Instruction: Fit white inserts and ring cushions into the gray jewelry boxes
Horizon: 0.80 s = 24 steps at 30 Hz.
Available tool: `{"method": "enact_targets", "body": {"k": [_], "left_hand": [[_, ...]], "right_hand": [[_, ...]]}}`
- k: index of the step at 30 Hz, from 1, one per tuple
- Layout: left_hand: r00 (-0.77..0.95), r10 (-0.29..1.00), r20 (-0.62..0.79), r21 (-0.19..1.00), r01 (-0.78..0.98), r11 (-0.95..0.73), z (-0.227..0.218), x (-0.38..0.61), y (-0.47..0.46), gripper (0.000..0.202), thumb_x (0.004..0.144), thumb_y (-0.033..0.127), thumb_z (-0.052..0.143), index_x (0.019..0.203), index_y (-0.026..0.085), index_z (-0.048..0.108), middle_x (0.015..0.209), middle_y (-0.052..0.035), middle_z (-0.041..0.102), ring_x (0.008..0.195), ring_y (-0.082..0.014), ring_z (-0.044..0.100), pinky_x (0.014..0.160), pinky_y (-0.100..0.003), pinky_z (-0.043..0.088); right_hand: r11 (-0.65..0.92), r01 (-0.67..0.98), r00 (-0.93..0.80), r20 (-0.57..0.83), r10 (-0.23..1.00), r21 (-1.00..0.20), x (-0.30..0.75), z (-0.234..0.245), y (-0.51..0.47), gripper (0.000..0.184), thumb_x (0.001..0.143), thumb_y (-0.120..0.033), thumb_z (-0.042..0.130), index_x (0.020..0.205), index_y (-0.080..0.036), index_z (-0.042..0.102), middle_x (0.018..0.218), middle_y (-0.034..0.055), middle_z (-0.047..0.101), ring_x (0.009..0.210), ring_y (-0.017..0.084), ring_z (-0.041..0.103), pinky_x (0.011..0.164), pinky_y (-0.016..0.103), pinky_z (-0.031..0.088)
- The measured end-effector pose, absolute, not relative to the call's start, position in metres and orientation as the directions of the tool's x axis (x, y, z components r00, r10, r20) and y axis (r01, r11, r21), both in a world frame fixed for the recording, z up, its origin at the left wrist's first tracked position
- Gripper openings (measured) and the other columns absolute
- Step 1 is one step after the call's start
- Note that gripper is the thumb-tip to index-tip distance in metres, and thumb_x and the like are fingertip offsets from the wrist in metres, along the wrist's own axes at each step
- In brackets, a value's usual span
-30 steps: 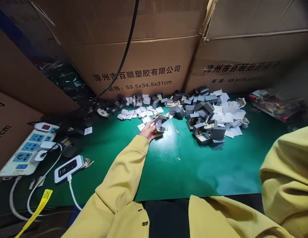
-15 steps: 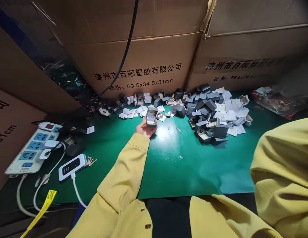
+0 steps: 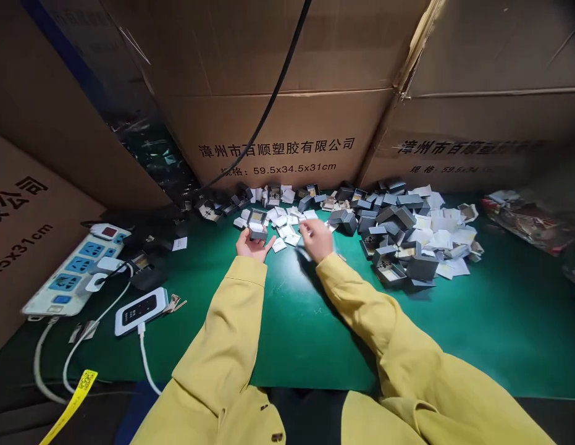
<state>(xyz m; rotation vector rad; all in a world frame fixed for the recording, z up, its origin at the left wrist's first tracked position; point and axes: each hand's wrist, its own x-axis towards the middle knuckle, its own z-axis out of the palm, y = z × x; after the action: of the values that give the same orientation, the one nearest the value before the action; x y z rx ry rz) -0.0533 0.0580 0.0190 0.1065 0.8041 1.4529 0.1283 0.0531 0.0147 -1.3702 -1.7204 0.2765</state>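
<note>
My left hand (image 3: 252, 246) holds a small dark hinged box (image 3: 258, 224) from below, its lid raised and pale lining showing. The thumb of that hand points off to the right. To its right, my right hand (image 3: 316, 239) hovers low over the table with its fingers curled together; whatever they pinch, if anything, is hidden. Between and behind the two hands lie loose white cards or pads (image 3: 287, 233), several of them close to the right fingertips.
A heap of dark small boxes (image 3: 393, 213) stands at right, beside a pile of white slips (image 3: 447, 228). Large cartons (image 3: 278, 123) wall the back. A power strip (image 3: 78, 266) and a white device (image 3: 141, 311) with cables lie left; a plastic bag (image 3: 523, 216) lies far right.
My right hand has come into view from the right and reached in beside the left. More white pieces lie in front of it. The view has shifted slightly; the left hand still holds the box.
</note>
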Motion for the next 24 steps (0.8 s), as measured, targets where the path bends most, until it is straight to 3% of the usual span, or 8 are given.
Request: {"method": "enact_targets", "body": {"k": [3,7,11,15,21,24], "left_hand": [[-0.075,0.905,-0.419,0.519,-0.838,0.171,0.022,-0.051,0.057,0.017,0.076,0.028,0.049,0.087,0.021,0.059,0.084,-0.0037,0.066,0.085,-0.0201,0.062,0.089,-0.05,0.043],[-0.052,0.916,-0.398,0.525,-0.831,0.181,0.023,-0.047,0.055,0.02,0.076,0.027,0.048,0.088,0.018,0.061,0.084,-0.0062,0.066,0.077,-0.0195,0.063,0.087,-0.048,0.045],[0.096,0.914,-0.393,0.418,-0.868,0.27,0.021,-0.046,0.054,0.031,0.077,0.029,0.047,0.101,0.014,0.059,0.09,-0.0103,0.066,0.075,-0.0193,0.064,0.082,-0.044,0.048],[0.059,0.904,-0.423,0.324,-0.922,0.212,0.019,-0.048,0.054,0.036,0.078,0.031,0.041,0.104,0.013,0.059,0.089,-0.0107,0.066,0.071,-0.0176,0.064,0.075,-0.037,0.05],[0.029,0.901,-0.434,0.344,-0.919,0.195,0.018,-0.047,0.057,0.039,0.079,0.03,0.038,0.107,0.011,0.057,0.086,-0.0114,0.065,0.068,-0.0171,0.062,0.067,-0.033,0.05],[0.051,0.922,-0.384,0.388,-0.897,0.211,0.021,-0.046,0.054,0.039,0.082,0.031,0.037,0.11,0.013,0.056,0.09,-0.0117,0.065,0.067,-0.0161,0.061,0.06,-0.028,0.048]], "right_hand": [[0.327,0.799,-0.129,0.388,0.912,-0.504,0.12,0.0,0.051,0.018,0.085,-0.027,0.05,0.091,-0.018,0.064,0.097,0.0092,0.061,0.097,0.022,0.051,0.083,0.036,0.044],[0.35,0.846,-0.208,0.355,0.911,-0.402,0.117,-0.01,0.049,0.021,0.084,-0.028,0.05,0.098,-0.017,0.062,0.101,0.0099,0.059,0.099,0.023,0.048,0.083,0.034,0.041],[0.342,0.838,-0.198,0.346,0.917,-0.426,0.12,-0.012,0.05,0.023,0.083,-0.027,0.052,0.102,-0.017,0.06,0.104,0.0097,0.058,0.098,0.023,0.047,0.082,0.033,0.04],[0.302,0.842,-0.154,0.338,0.928,-0.447,0.121,-0.01,0.049,0.019,0.082,-0.021,0.05,0.098,-0.02,0.062,0.107,0.0094,0.057,0.098,0.024,0.048,0.08,0.034,0.041],[0.244,0.815,-0.06,0.343,0.938,-0.525,0.123,-0.009,0.051,0.038,0.077,-0.013,0.05,0.114,-0.018,0.055,0.105,0.0107,0.055,0.097,0.023,0.049,0.079,0.032,0.043],[0.256,0.735,-0.038,0.339,0.94,-0.628,0.124,-0.011,0.053,0.033,0.076,-0.011,0.047,0.106,-0.018,0.059,0.094,0.0076,0.058,0.087,0.02,0.052,0.076,0.031,0.044]]}}
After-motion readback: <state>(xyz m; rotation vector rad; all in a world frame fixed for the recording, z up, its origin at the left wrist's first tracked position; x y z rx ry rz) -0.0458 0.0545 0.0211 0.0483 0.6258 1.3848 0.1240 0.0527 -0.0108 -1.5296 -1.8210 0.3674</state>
